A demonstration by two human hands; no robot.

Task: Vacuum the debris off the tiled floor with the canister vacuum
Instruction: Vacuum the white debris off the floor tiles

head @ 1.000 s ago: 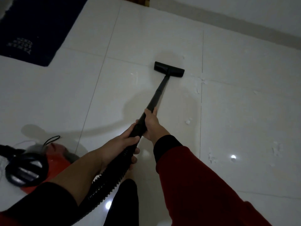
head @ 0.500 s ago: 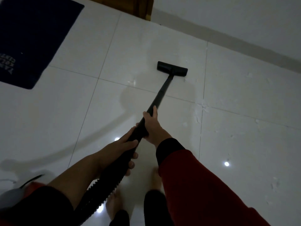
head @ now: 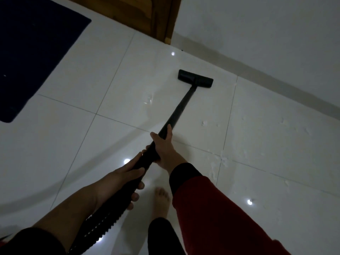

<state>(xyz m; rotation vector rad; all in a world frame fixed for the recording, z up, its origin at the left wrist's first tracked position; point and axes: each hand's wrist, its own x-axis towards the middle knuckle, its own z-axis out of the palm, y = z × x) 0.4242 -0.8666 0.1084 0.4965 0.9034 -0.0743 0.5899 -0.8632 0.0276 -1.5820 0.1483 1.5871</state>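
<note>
Both hands wrap the stiff wand point(head: 181, 105): right hand point(head: 164, 146) high, left hand point(head: 123, 178) by the bendy hose point(head: 103, 225). Looks light, so steer w/ the right.

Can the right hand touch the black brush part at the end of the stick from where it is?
Probably not. The right hand grips the wand partway up, and the floor head sits at the wand's far end, well beyond the fingers. Nothing blocks it; the person would have to step forward or bend down.
</note>
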